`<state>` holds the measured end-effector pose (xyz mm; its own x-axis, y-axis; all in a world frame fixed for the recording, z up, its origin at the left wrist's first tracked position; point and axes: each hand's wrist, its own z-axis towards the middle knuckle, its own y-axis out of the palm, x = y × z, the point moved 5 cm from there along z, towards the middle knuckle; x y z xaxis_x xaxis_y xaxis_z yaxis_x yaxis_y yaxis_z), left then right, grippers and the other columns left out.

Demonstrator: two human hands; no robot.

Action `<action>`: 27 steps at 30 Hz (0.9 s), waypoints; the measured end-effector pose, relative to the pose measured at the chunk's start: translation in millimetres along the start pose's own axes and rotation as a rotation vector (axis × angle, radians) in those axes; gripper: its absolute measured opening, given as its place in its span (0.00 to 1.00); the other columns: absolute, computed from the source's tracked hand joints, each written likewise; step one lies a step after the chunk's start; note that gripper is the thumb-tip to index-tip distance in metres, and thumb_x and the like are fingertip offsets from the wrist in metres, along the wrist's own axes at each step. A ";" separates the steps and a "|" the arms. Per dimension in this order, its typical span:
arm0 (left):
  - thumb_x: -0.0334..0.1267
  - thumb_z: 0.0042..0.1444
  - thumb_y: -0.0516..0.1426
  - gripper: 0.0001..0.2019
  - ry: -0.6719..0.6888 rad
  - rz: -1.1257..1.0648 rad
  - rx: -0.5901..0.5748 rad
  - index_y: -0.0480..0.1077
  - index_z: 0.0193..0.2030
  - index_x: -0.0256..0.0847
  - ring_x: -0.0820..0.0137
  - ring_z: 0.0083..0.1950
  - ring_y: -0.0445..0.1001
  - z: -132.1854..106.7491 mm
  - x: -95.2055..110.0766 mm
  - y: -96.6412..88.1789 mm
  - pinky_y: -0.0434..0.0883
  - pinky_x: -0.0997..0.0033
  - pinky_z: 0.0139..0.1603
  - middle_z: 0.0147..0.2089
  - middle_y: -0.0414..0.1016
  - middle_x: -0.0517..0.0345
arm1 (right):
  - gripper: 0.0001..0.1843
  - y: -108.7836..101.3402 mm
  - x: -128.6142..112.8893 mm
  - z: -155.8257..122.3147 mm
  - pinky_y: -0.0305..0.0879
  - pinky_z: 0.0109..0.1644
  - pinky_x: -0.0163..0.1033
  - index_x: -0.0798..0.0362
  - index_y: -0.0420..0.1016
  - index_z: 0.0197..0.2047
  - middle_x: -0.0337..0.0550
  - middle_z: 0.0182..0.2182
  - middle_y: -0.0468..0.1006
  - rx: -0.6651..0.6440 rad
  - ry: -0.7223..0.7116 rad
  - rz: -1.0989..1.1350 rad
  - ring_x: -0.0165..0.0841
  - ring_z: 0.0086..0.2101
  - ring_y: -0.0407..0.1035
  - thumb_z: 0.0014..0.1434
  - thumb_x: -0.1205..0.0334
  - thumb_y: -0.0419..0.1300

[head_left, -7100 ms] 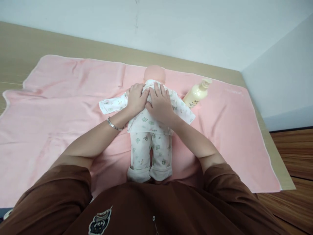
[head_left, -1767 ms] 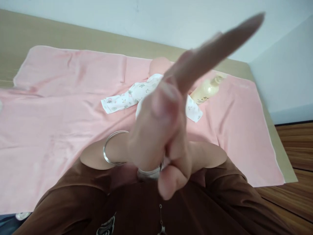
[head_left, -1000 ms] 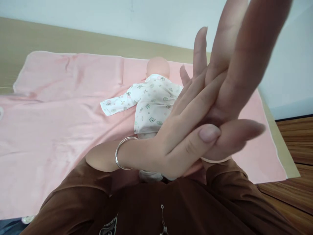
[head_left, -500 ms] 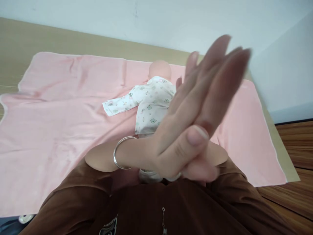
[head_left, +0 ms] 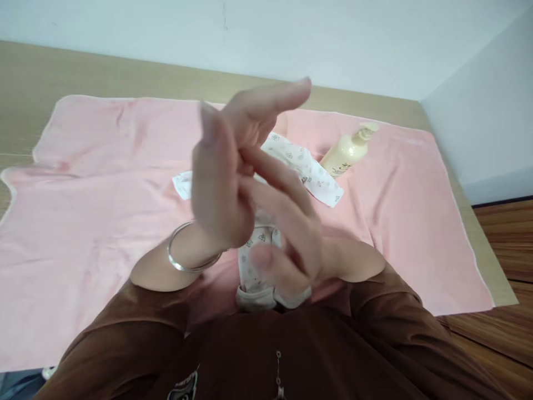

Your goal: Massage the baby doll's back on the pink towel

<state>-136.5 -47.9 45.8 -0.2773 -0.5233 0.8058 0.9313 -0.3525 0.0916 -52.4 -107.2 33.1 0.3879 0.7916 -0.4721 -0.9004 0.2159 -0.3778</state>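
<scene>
My left hand (head_left: 227, 178), with a silver bangle (head_left: 177, 253) at the wrist, is raised in front of me, its thumb and fingers partly bent and apart. Against its palm side lie the stretched fingers of my right hand (head_left: 291, 233), which comes in from the right. Both hands are blurred, and I see no object between them. Behind and below them a baby doll in a white printed top (head_left: 291, 155) and matching trousers (head_left: 252, 261) lies on a pink blanket (head_left: 104, 222). My hands hide most of its head and body.
A cream pump bottle (head_left: 345, 153) is on the blanket by the doll's sleeve at the right. Under the blanket is a pale wooden tabletop (head_left: 125, 66), with a white wall (head_left: 291, 39) behind it. Brown wood panels (head_left: 506, 239) show at the right.
My left hand has swung from the right to the left and its fingers have bent. My right hand, mostly covered before, now shows, and the pump bottle has come into sight.
</scene>
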 end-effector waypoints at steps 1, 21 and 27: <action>0.55 0.78 0.44 0.24 0.071 -0.094 0.041 0.78 0.57 0.47 0.56 0.71 0.74 2.3 -13.6 -0.5 0.70 0.49 0.79 0.62 0.79 0.55 | 0.21 -1.6 11.5 2.4 0.72 0.75 0.50 0.56 0.74 0.58 0.52 0.63 0.77 0.019 0.027 0.019 0.40 0.70 0.69 0.75 0.57 0.45; 0.61 0.76 0.34 0.38 -0.074 0.888 0.117 0.73 0.61 0.31 0.52 0.60 0.75 6.4 -191.6 -41.9 0.73 0.48 0.65 0.56 0.77 0.34 | 0.26 23.6 184.6 -13.5 0.72 0.66 0.36 0.51 0.80 0.50 0.43 0.52 0.86 -0.236 0.402 -0.416 0.28 0.54 0.77 0.76 0.57 0.40; 0.37 0.67 0.52 0.17 -0.209 0.964 0.036 0.74 0.58 0.35 0.54 0.60 0.76 3.2 -196.9 -52.8 0.72 0.53 0.67 0.57 0.80 0.40 | 0.33 8.9 208.0 -27.5 0.57 0.81 0.40 0.60 0.77 0.64 0.47 0.68 0.76 -0.330 0.501 -0.512 0.31 0.71 0.66 0.73 0.59 0.37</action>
<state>-130.3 76.3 -115.8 0.6479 -0.4254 0.6319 0.7445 0.1780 -0.6435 25.7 43.7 -90.3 0.8518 0.2704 -0.4488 -0.5112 0.2409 -0.8250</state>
